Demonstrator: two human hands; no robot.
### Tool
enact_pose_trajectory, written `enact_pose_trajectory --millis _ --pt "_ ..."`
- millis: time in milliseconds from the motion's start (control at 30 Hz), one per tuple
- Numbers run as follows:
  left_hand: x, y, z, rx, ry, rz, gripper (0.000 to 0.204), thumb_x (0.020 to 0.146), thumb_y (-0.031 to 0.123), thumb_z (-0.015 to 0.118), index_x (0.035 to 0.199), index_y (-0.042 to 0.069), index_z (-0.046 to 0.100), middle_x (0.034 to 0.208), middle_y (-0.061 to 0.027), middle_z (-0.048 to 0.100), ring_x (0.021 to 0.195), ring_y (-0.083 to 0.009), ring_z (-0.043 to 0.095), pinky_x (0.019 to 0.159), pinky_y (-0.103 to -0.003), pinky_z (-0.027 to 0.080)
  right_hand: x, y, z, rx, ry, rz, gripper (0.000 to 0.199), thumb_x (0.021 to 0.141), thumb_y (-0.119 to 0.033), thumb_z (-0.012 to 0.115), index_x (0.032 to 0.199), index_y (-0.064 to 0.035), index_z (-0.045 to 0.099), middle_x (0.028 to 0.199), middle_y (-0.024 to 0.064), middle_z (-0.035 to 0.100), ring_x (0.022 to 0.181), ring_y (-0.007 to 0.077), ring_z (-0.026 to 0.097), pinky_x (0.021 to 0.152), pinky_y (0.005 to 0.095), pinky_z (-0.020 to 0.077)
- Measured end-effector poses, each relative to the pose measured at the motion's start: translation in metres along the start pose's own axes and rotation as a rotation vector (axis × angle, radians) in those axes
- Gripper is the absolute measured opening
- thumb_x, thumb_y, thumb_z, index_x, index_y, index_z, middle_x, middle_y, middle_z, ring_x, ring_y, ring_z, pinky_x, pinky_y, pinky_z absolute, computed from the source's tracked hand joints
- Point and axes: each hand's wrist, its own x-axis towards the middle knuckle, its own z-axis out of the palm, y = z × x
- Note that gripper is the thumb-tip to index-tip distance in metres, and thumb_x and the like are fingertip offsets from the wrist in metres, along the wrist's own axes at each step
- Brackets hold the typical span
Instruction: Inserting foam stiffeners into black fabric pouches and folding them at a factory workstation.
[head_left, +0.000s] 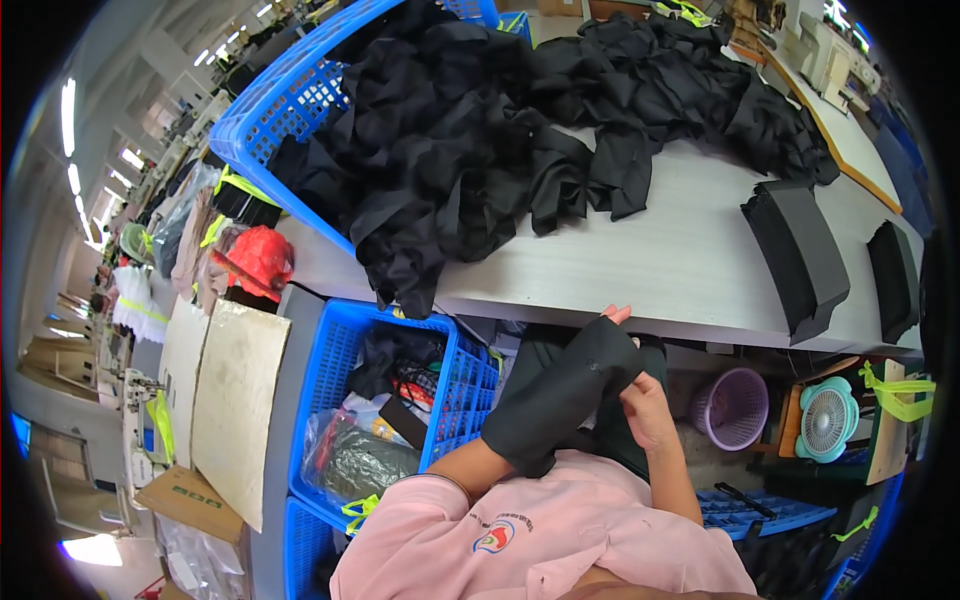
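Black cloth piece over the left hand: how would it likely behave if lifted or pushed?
The black cloth piece is probably floppy, since it drapes around the left hand and forearm. It looks light, being thin at its edges. Pushed, it would likely crumple, as the similar fabric in the black heap is rumpled.

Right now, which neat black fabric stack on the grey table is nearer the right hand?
The larger, left black fabric stack; the smaller black stack lies farther from the right hand.

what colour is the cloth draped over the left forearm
The cloth is black, seen best in the head view, the only one here.
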Motion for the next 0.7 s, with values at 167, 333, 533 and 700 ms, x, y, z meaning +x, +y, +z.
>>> enact_pose_trajectory --millis 167,333,533,700 --pt "-0.017 0.003 -0.019 -0.028 0.016 0.064 0.04 0.099 0.029 0.06 0.129 0.003 0.057 0.124 -0.0102 0.064 0.109 -0.021 0.063 0.095 -0.037 0.054 -0.01 -0.006 -0.009 -0.484 -0.097 -0.271 0.007 0.09 -0.003 0.066 0.085 -0.0033 0.07 0.09 0.0013 0.066 0.084 0.0117 0.059 0.082 0.0255 0.0455" --pt "-0.002 0.008 -0.01 -0.079 0.062 0.142 0.04 0.099 0.028 0.06 0.129 0.003 0.057 0.124 -0.0103 0.064 0.109 -0.0212 0.063 0.096 -0.037 0.054 -0.028 -0.029 -0.004 0.05 -0.116 -0.155 0.023 0.094 -0.016 0.067 0.075 -0.0089 0.056 0.078 -0.0074 0.052 0.073 0.0024 0.045 0.064 0.0191 0.0335" --pt "0.022 0.003 -0.001 -0.164 0.022 0.135 0.039 0.099 0.028 0.059 0.129 0.003 0.057 0.125 -0.0105 0.064 0.11 -0.0215 0.063 0.096 -0.037 0.053 0.023 -0.068 -0.001 -0.246 0.338 -0.479 0.027 0.102 -0.021 0.056 0.11 0.0013 0.068 0.089 -0.0032 0.06 0.085 0.0061 0.052 0.081 0.0229 0.0413" --pt "0.007 0.004 -0.02 -0.316 -0.047 0.03 0.039 0.099 0.028 0.059 0.129 0.003 0.057 0.125 -0.0107 0.064 0.11 -0.0216 0.063 0.096 -0.038 0.053 0.018 -0.079 0.015 -0.316 0.163 -0.553 0.039 0.103 -0.016 0.055 0.137 0.0013 0.051 0.123 0.0107 0.064 0.113 0.0178 0.062 0.1 0.0299 0.0457"
